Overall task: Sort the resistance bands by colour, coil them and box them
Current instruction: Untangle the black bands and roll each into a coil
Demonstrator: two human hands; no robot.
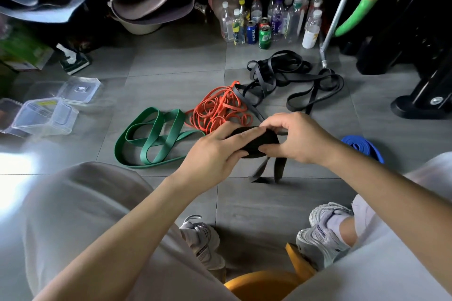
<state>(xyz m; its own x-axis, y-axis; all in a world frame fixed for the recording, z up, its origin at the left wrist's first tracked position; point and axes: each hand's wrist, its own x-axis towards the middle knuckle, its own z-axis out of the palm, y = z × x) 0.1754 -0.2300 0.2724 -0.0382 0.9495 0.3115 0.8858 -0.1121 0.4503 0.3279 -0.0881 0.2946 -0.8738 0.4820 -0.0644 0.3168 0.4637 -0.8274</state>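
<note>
Left hand (212, 152), right hand (294, 140) grip black coil (254, 139) | floor tiles (259, 205) beneath

The grey tiled floor (171, 61) carries a looped green band (151, 134), which touches a heap of thin orange bands (220, 110) to its right. A tangle of black bands (288, 73) spreads behind that heap, overlapping its edge. A blue band (364, 148) lies far right. Clear boxes (46, 117) and a lid (79, 89) sit at the left; bottles and cans (269, 22) stand at the back.
</note>
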